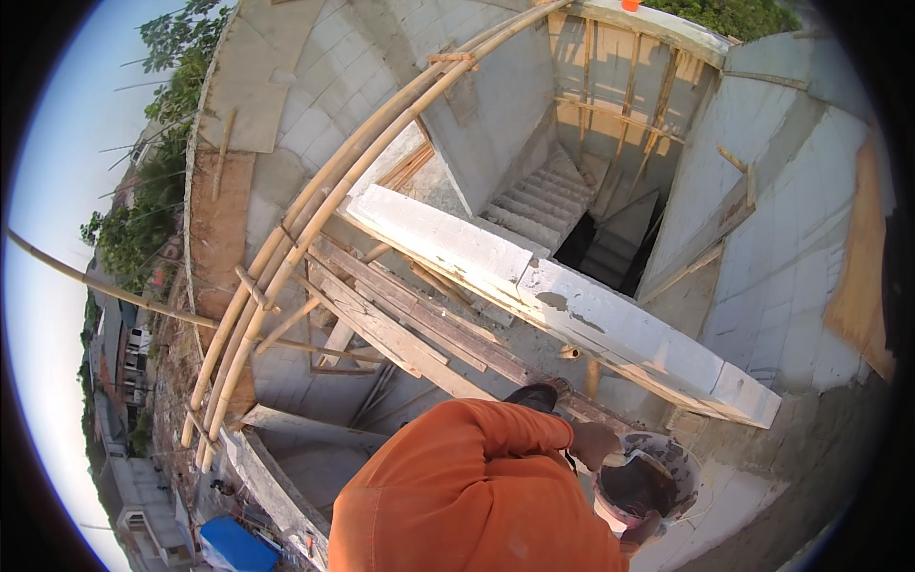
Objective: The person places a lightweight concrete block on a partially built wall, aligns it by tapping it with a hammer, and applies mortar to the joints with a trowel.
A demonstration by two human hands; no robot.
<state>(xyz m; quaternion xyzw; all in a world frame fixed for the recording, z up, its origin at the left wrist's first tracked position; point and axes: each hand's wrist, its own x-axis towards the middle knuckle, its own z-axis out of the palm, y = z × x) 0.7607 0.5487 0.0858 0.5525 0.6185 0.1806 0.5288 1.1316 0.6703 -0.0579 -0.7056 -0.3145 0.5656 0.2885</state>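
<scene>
A bucket (690, 467) with a mortar-smeared inner wall stands at the lower right, with dark wet mortar (637, 486) inside. My left hand (595, 444) is at its upper-left rim, at the end of a long orange sleeve (505, 429). Its fingers look closed, but whatever they hold is hard to make out; a pale edge shows beside them over the mortar. My right hand (642, 530) grips the bucket's near rim, its wrist partly covered by the orange clothing. Beyond my sleeve, a dark shoe (534, 396) rests on the planks.
Wooden planks (410, 324) form a narrow platform beside a low white block wall (562, 300). Past the wall, a stairwell with concrete steps (543, 200) drops down. Tied bamboo poles (305, 224) curve along the left. A blue tarp (236, 545) lies far below.
</scene>
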